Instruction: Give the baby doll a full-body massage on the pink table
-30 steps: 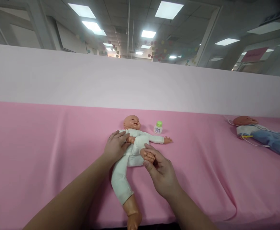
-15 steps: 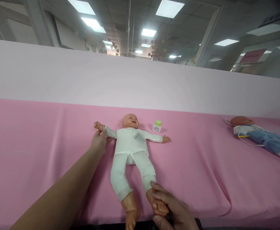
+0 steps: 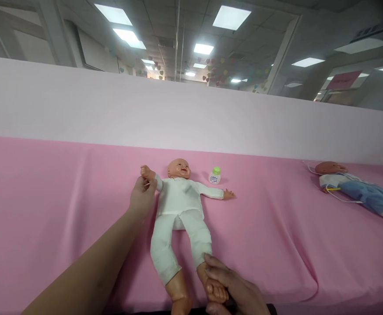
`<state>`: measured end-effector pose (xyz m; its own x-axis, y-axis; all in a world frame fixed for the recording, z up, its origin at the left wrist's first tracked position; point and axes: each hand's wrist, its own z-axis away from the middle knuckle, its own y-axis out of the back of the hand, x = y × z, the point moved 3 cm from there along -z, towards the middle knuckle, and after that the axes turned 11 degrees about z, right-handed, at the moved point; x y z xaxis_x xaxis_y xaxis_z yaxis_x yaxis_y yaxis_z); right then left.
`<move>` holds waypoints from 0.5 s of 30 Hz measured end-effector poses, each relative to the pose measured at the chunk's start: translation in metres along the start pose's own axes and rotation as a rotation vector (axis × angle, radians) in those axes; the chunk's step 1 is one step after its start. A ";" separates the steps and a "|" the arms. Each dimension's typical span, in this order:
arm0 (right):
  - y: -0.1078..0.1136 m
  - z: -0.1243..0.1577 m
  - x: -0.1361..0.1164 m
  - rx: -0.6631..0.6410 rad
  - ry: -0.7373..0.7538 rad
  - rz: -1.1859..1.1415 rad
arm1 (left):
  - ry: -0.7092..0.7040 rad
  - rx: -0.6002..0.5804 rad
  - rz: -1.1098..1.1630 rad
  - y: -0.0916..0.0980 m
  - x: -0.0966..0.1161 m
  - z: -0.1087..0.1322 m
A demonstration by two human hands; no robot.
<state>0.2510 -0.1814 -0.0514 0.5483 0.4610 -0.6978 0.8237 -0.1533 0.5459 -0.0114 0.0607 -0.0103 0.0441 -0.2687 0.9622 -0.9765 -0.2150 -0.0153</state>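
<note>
A baby doll [image 3: 180, 201] in white cloth clothes lies on its back on the pink sheet [image 3: 260, 262], head toward the wall and feet toward me. My left hand [image 3: 142, 194] is closed on the doll's arm at the left, by the wrist; that arm is bent with its fist raised. Around the doll's foot at the lower right, my right hand [image 3: 232, 284] is wrapped, fingers over the ankle and thumb below the sole. The doll's other arm stretches out to the right. A small clear bottle [image 3: 215, 176] with a green cap stands beside its head.
Farther right lies a second doll [image 3: 358, 186] in blue and white clothes, with white tubing and a yellow piece on it. A low white wall [image 3: 184, 113] runs behind the sheet, with glass above it reflecting ceiling lights. The sheet has folds at the right.
My left hand has moved right and slightly up, bringing the doll's arm in toward its head and bending it. My right hand stays on the foot, having moved slightly left.
</note>
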 end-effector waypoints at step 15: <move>-0.013 -0.082 -0.004 0.039 -0.127 0.033 | -0.654 -0.455 -1.021 -0.041 0.017 0.030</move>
<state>0.2265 -0.1090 -0.0176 0.5874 0.3407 -0.7341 0.8083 -0.2018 0.5531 0.0360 0.0362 -0.0012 0.7760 -0.6072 0.1707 -0.4178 -0.2922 0.8603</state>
